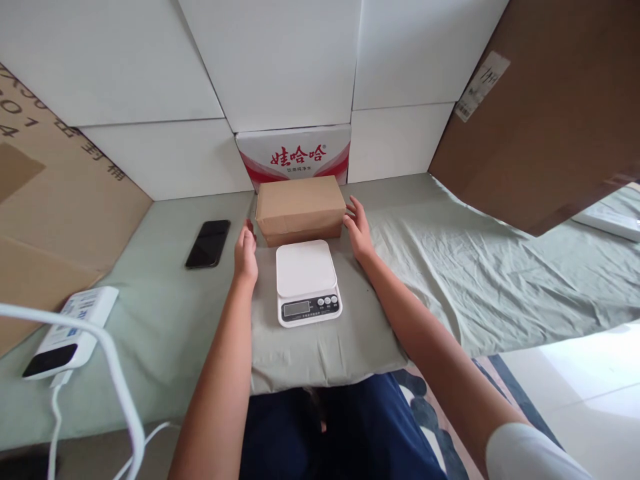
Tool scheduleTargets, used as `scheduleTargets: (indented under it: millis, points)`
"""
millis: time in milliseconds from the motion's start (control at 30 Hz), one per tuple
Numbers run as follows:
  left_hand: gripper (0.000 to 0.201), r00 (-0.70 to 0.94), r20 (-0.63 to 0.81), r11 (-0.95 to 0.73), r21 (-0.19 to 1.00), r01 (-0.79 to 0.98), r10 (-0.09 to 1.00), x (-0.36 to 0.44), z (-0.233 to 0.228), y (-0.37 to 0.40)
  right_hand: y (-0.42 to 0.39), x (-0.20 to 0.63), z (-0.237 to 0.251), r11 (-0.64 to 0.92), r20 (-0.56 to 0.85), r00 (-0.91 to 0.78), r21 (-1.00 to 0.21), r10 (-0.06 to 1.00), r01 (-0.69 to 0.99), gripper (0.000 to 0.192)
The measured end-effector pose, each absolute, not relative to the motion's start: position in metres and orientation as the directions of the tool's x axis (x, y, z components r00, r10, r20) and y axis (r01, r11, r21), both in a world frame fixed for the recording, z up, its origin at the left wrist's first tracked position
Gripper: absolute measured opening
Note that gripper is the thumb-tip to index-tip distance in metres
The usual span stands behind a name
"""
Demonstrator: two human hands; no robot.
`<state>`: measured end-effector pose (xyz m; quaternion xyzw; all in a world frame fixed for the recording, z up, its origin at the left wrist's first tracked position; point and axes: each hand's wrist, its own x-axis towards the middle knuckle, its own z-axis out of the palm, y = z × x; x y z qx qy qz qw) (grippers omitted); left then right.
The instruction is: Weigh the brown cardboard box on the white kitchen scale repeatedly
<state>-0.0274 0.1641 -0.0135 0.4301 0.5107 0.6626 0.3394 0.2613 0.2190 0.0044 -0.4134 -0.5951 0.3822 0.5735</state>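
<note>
A closed brown cardboard box sits on the green cloth, between my two hands. My left hand is by its left front corner, fingers stretched forward and held close to each other, nothing in the palm. At the right end of the box is my right hand, fingers apart and thumb beside the corner; whether it touches the cardboard I cannot tell. In front of the box lies a white digital kitchen scale with a bare platform, its grey display dark and several buttons beside it.
A black smartphone lies left of my left hand. Farther left is a white power bank with a white cable. Large cartons flank both sides, the right carton jutting over the cloth. A red-and-white printed carton stands behind the box.
</note>
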Motion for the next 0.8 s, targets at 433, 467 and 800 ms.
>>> scheduleTargets:
  millis: [433,467,800]
  points:
    - [0.083,-0.331,0.255,-0.268,0.964,0.008,0.909,-0.0287,-0.0173,0.166,0.2228,0.2619,-0.0008,0.402,0.399,-0.054,-0.912,0.916,0.079,0.087]
    - [0.084,-0.333,0.252,-0.264,0.964,0.009,0.909,-0.0289,-0.0177,0.1666,0.2225,0.262,-0.0005,0.401,0.398,-0.05,-0.913,0.916,0.075,0.087]
    - [0.078,-0.317,0.255,-0.265,0.964,0.012,0.913,-0.0219,-0.0121,0.163,0.2238,0.262,0.0002,0.398,0.395,-0.044,-0.914,0.917,0.075,0.087]
